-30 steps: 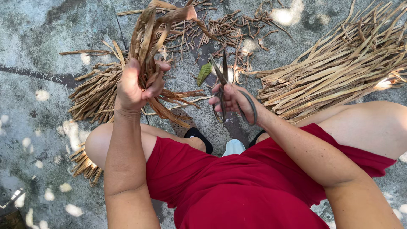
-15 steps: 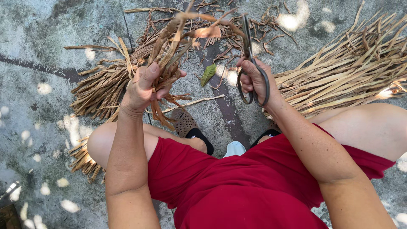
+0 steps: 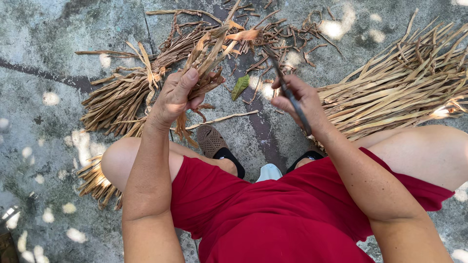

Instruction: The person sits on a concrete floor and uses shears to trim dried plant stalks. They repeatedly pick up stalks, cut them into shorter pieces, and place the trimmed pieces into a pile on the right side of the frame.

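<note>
My left hand is closed around a bunch of dry brown leaf strips, held up at centre with curled ends pointing away from me. My right hand grips dark metal scissors by the handle, blades pointing up toward the tips of the bunch. Whether the blades touch the strips cannot be told. I sit low with my knees apart, in red clothing.
A pile of dry strips lies on the concrete at left, a larger straight bundle at right. Loose scraps and one green leaf litter the ground ahead. A dark shoe shows between my knees.
My left hand has lifted and turned the bunch rightward. My right hand has swung the scissors up from near my knee toward the tips of the bunch.
</note>
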Available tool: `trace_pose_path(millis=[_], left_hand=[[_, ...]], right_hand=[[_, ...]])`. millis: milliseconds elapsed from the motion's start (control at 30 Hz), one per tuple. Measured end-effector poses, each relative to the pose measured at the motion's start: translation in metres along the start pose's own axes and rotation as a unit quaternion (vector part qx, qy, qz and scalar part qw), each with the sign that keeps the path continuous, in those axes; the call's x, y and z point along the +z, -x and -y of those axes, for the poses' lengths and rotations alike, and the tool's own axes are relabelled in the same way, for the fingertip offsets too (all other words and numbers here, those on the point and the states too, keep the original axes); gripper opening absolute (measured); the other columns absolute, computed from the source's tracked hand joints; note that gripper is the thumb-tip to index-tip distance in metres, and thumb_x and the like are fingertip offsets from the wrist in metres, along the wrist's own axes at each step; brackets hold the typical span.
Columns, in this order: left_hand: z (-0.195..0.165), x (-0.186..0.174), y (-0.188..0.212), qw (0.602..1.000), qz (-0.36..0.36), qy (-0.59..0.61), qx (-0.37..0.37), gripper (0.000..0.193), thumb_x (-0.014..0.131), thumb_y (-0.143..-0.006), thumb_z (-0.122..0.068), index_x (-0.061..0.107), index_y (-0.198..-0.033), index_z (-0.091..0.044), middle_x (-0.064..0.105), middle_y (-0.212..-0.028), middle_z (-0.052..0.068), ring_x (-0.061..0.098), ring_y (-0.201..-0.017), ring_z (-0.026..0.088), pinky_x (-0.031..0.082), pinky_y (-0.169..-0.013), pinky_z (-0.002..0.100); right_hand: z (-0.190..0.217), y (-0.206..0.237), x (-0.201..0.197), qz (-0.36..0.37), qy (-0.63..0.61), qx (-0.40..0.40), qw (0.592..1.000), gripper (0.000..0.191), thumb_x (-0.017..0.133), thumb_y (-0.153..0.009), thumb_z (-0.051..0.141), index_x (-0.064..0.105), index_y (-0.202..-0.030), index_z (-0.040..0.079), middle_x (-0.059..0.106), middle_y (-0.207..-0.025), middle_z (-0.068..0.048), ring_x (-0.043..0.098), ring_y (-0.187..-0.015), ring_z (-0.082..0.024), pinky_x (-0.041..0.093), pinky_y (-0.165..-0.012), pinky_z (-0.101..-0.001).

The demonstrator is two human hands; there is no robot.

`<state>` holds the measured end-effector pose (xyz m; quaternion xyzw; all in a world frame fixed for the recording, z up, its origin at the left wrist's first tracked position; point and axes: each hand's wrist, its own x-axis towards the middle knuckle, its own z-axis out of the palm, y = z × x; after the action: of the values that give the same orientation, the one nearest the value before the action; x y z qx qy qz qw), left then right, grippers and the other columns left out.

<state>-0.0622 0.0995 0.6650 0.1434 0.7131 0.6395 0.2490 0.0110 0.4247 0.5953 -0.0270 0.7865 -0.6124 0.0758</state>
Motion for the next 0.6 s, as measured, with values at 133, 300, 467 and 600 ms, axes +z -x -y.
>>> trace_pose_path(millis=[133,300,467,600], left_hand=[[-0.004,0.008,-0.001,1.000,0.006,0.006,-0.016,0.062,0.045,-0.105,-0.058,0.072,-0.118,-0.004,0.053,-0.061,-0.001,0.045,-0.051,0.008,0.033,-0.046,0.026],[-0.004,0.021,-0.001,0.999,0.035,-0.014,-0.038,0.065,0.048,-0.103,-0.062,0.074,-0.119,-0.005,0.048,-0.059,-0.002,0.041,-0.049,0.008,0.034,-0.048,0.026],[-0.001,0.021,-0.006,0.995,0.012,-0.062,-0.076,0.068,0.047,-0.099,-0.067,0.073,-0.101,-0.004,0.052,-0.057,-0.001,0.046,-0.049,0.009,0.037,-0.046,0.027],[0.003,0.018,-0.010,0.993,0.010,-0.084,-0.080,0.069,0.046,-0.099,-0.068,0.069,-0.088,-0.004,0.052,-0.056,-0.001,0.048,-0.050,0.009,0.039,-0.047,0.027]], right_hand=[[0.004,0.007,0.009,0.033,-0.023,0.012,0.999,0.047,0.084,-0.085,0.039,0.066,-0.120,0.013,0.053,-0.076,0.006,0.051,-0.071,-0.004,0.045,-0.065,-0.0207],[0.011,0.008,0.008,0.012,-0.020,-0.004,1.000,0.044,0.087,-0.085,0.034,0.068,-0.118,0.012,0.057,-0.079,0.007,0.055,-0.074,-0.001,0.049,-0.067,-0.0192],[0.017,0.009,0.004,0.008,0.005,0.061,0.998,0.045,0.087,-0.080,0.034,0.070,-0.115,0.012,0.055,-0.067,0.006,0.050,-0.060,-0.003,0.040,-0.053,-0.0225],[0.018,0.009,0.002,0.003,0.025,0.023,0.999,0.044,0.087,-0.081,0.035,0.070,-0.114,0.012,0.058,-0.068,0.006,0.053,-0.062,-0.002,0.042,-0.054,-0.0210]])
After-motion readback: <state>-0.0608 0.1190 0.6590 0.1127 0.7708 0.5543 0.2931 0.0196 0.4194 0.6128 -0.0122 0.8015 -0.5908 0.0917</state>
